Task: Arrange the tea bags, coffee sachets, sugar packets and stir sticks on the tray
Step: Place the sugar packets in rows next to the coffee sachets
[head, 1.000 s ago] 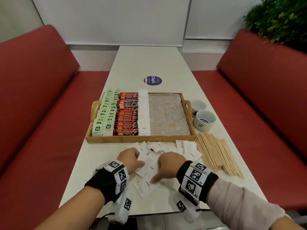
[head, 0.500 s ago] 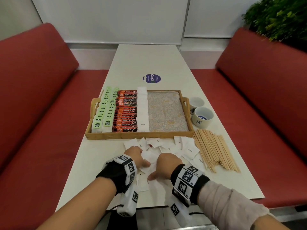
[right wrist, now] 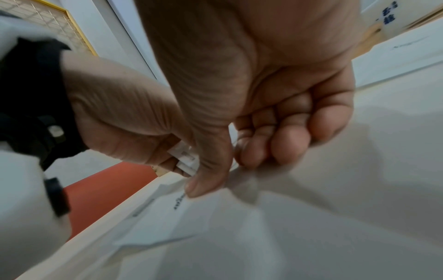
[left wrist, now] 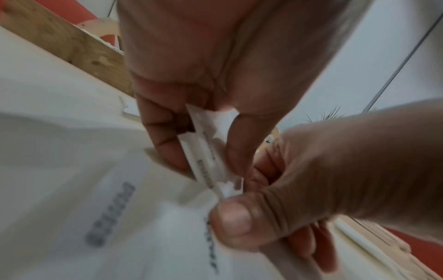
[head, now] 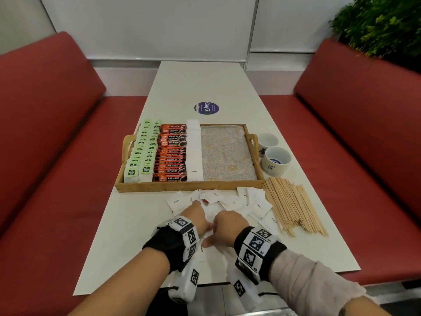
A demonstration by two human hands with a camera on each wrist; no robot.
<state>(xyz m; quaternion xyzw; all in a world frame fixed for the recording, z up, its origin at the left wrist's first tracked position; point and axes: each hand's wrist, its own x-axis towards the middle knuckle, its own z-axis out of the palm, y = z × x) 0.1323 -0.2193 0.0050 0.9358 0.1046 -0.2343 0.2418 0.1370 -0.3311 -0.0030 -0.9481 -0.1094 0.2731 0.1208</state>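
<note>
The wooden tray (head: 189, 186) holds green tea bags (head: 141, 153), orange coffee sachets (head: 172, 153) and a column of white sugar packets (head: 194, 151); its right half shows only a patterned liner. Loose sugar packets (head: 257, 205) lie scattered on the table in front of the tray. Stir sticks (head: 293, 207) lie in a heap at the right. My left hand (head: 197, 216) pinches a small stack of sugar packets (left wrist: 210, 151) between thumb and fingers. My right hand (head: 227, 226) pinches another sugar packet (right wrist: 215, 200) at the stack's lower end, thumb pressed on it.
Two white ceramic cups (head: 275, 161) stand right of the tray. A round purple sticker (head: 206, 107) sits on the table beyond the tray. Red bench seats (head: 57, 156) run along both sides, and a green plant (head: 382, 23) is at the back right.
Both hands have drawn together over the loose packets near the table's front edge. The head view has shifted slightly.
</note>
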